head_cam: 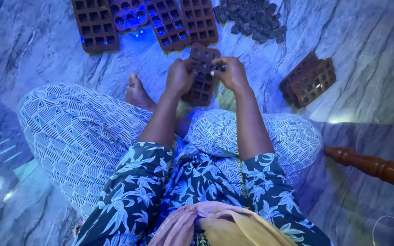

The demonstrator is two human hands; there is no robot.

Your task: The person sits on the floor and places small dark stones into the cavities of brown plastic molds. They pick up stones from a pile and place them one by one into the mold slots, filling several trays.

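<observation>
Now gripping a brown mould tray [202, 75] with left hand [178, 77] and right hand [231, 73], both clamped on its edges; hovering just below the empty moulds [144, 20] and dark chocolate pile [250, 19].

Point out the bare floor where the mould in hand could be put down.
Bare marble lies left of the left hand, between the foot and the row of moulds, and right of the right hand, before the stacked moulds. Crowded: the top edge, with the row and the pile of dark pieces.
</observation>
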